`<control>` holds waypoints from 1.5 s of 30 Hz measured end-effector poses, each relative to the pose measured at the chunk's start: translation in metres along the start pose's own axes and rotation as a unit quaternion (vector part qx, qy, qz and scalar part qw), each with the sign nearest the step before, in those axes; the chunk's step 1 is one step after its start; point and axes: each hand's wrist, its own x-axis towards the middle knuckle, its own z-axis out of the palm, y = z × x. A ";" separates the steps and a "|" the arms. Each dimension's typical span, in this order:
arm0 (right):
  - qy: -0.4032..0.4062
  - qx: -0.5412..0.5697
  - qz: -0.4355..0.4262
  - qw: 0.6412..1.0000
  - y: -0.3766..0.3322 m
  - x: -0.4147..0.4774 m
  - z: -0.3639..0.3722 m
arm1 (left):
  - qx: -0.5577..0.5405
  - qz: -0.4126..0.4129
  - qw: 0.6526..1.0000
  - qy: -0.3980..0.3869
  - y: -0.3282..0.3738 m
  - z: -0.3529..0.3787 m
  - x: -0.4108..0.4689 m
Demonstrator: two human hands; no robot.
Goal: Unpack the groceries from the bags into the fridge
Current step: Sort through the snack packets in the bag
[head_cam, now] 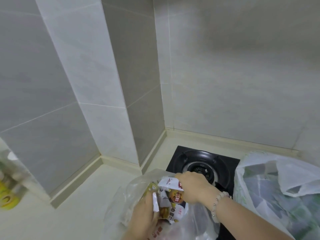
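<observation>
A clear plastic grocery bag (121, 201) sits on the pale counter at the bottom centre, with printed food packets inside. My right hand (194, 187) grips the top of a white snack packet (173, 198) with a round orange-brown label, held upright at the bag's mouth. My left hand (143, 217) holds the bag's left side and pinches a white packet edge (155, 201) against it. A second clear bag (277, 196), holding dark green items, stands at the right. The fridge is out of view.
A black gas burner (202, 163) is set into the counter just behind the bags. Tiled walls form a jutting corner at the back left. A blurred bottle with a yellow label (8, 193) stands at the far left edge.
</observation>
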 end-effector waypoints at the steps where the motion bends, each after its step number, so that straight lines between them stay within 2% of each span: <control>1: -0.001 0.005 0.002 1.000 0.000 0.002 -0.002 | -0.053 0.027 0.998 0.013 -0.001 0.004 -0.001; 3: -0.004 0.026 0.003 1.000 0.001 0.005 -0.006 | -0.111 0.072 0.989 0.065 0.006 0.001 -0.003; 6: -0.009 0.046 -0.011 0.999 0.000 0.007 -0.017 | -0.166 0.089 0.971 0.150 0.016 -0.015 0.002; 10: 0.009 0.044 -0.038 0.998 -0.007 0.009 -0.040 | -0.169 0.113 0.958 0.204 0.035 -0.061 0.012; 12: 0.029 0.027 -0.044 0.998 -0.015 0.010 -0.054 | -0.103 0.128 0.965 0.206 0.034 -0.084 0.018; 16: 0.090 -0.004 -0.064 0.994 -0.038 0.011 -0.082 | 0.106 0.147 0.970 0.164 0.018 -0.131 0.024; 19: 0.132 -0.029 -0.093 0.986 -0.059 0.015 -0.093 | 0.216 0.090 0.964 0.128 -0.001 -0.162 0.020; 22: 0.167 -0.047 -0.115 0.978 -0.083 0.020 -0.096 | 0.313 0.060 0.942 0.109 -0.019 -0.189 0.014; 25: 0.184 -0.053 -0.153 0.969 -0.111 0.026 -0.092 | 0.357 0.040 0.927 0.112 -0.034 -0.208 0.004; 29: 0.196 -0.070 -0.250 0.946 -0.141 0.029 -0.093 | 0.399 0.047 0.908 0.118 -0.042 -0.230 -0.023; 33: 0.216 -0.128 -0.335 0.908 -0.159 0.034 -0.094 | 0.425 -0.025 0.893 0.145 -0.044 -0.251 -0.060; 36: 0.228 -0.118 -0.396 0.882 -0.179 0.030 -0.093 | 0.413 -0.114 0.888 0.168 -0.042 -0.256 -0.101; 39: 0.224 -0.105 -0.464 0.850 -0.206 0.009 -0.087 | 0.424 -0.179 0.874 0.153 -0.029 -0.258 -0.151; 42: 0.216 -0.079 -0.535 0.813 -0.240 -0.013 -0.074 | 0.448 -0.242 0.844 0.168 -0.012 -0.265 -0.203; 45: 0.212 -0.061 -0.605 0.765 -0.276 -0.048 -0.065 | 0.476 -0.323 0.798 0.179 0.018 -0.271 -0.261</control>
